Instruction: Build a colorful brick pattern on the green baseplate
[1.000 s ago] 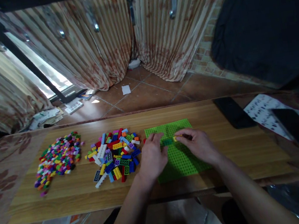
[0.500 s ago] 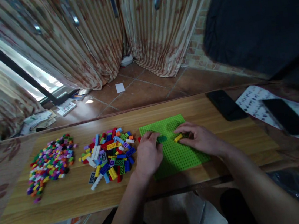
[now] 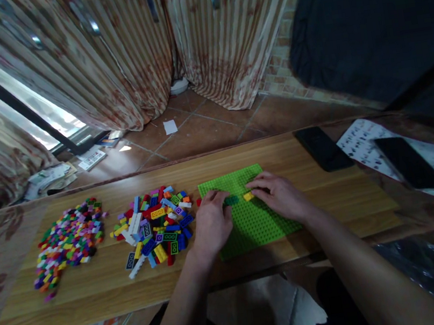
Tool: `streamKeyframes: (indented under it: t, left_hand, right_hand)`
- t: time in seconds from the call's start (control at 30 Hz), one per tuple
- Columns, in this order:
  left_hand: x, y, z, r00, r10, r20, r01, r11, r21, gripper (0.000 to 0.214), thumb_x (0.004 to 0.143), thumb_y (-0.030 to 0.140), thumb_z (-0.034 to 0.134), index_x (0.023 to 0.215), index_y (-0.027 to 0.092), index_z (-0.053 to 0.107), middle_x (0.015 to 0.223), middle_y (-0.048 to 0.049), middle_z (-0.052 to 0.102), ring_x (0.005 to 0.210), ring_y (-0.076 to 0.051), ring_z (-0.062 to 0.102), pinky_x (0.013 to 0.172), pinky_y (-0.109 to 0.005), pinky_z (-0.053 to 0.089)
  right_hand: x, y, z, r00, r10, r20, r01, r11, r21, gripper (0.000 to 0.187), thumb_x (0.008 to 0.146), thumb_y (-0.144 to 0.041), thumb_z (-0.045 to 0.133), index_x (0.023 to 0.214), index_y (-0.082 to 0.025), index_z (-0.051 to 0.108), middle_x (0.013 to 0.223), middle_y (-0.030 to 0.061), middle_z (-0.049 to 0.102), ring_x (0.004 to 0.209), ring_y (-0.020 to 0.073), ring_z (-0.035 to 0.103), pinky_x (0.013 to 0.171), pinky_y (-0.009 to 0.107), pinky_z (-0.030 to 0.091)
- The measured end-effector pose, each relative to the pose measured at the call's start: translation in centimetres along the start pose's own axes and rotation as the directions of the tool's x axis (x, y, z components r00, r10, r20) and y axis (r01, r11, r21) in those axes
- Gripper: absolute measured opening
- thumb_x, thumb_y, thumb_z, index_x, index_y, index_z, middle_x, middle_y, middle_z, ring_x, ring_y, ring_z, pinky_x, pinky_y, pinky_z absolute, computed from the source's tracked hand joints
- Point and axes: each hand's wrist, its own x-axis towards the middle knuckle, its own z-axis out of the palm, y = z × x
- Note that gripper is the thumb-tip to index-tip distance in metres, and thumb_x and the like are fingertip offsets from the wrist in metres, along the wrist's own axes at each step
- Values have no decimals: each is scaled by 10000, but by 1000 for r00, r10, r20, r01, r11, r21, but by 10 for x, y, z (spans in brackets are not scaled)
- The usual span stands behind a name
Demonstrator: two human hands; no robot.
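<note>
A bright green studded baseplate lies on the wooden table below both hands. My left hand rests over its left part, thumb and fingers closed about the left end of a dark green brick. Just right of that brick, a small yellow brick is pinched in the fingertips of my right hand. A narrow gap shows between the two bricks. Whether the yellow one touches the studs I cannot tell. My left fingers partly hide a red brick beside the plate's left edge.
Mixed larger bricks form a pile left of the plate. Farther left lies a heap of small colourful pieces. A black phone lies at the right, with another dark phone on a printed sheet.
My right hand has brought the yellow brick left, closer to the dark green brick. My left hand keeps its place on the plate. The whole view has shifted slightly.
</note>
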Motion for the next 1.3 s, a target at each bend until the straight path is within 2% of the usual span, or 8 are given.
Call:
streamKeyframes:
  t: [0.07, 0.2, 0.37, 0.63, 0.8, 1.03, 1.3]
  left_hand:
    - [0, 0, 0, 1000, 0, 0, 0, 1000, 0, 309, 817, 73, 566, 1090, 176, 669, 1106, -82, 646, 1005, -220, 638, 947, -388, 538]
    - [0, 0, 1, 1000, 11, -3, -11, 1000, -3, 315, 811, 67, 568, 1082, 187, 675, 1093, -72, 650, 984, -207, 641, 937, -372, 543]
    - [0, -1, 1, 1000, 23, -4, -23, 1000, 3, 297, 821, 78, 570, 1071, 184, 689, 1074, -72, 660, 993, -213, 635, 939, -374, 538]
    - [3, -2, 2, 999, 32, -13, -32, 999, 15, 287, 822, 74, 586, 1061, 184, 701, 1040, -72, 672, 980, -216, 634, 918, -366, 537]
    - [3, -2, 2, 999, 35, -16, -35, 999, 10, 293, 819, 66, 583, 1062, 175, 704, 1042, -77, 673, 979, -219, 634, 924, -373, 535]
    - [4, -3, 4, 999, 36, -27, -36, 999, 6, 289, 822, 73, 580, 1054, 188, 707, 1034, -69, 672, 978, -212, 633, 926, -367, 535]
    - [3, 0, 4, 1000, 19, -24, -19, 1000, 13, 288, 826, 74, 576, 1056, 186, 708, 1059, -72, 677, 990, -215, 630, 932, -369, 531]
  right_hand:
    - [-1, -2, 0, 1000, 5, -2, -5, 1000, -2, 202, 874, -224, 597, 1018, -241, 739, 962, 51, 658, 879, 189, 635, 817, 361, 493]
    - [-2, -5, -2, 997, 23, 74, -22, 1000, -21, 216, 800, -177, 676, 1003, -225, 731, 971, 43, 651, 865, 184, 627, 802, 345, 484]
    - [2, -7, 4, 996, 8, 92, -6, 1000, -18, 149, 849, -172, 637, 955, -208, 734, 946, 47, 655, 885, 189, 626, 820, 344, 471]
    - [8, -12, 11, 999, -7, 51, 5, 1000, 30, 131, 836, -137, 655, 921, -200, 730, 918, 38, 652, 829, 164, 618, 781, 318, 467]
    - [9, -10, 13, 999, -40, 26, 37, 995, 89, 179, 828, -83, 634, 918, -208, 726, 930, 34, 657, 870, 162, 623, 818, 319, 474]
    - [10, -10, 13, 995, -79, 58, 78, 997, 19, 214, 829, -38, 603, 916, -197, 717, 930, 35, 656, 882, 168, 617, 807, 314, 469]
    - [11, -10, 13, 993, -108, 55, 105, 993, 46, 227, 821, -36, 589, 891, -206, 721, 907, 38, 665, 886, 177, 614, 807, 324, 470]
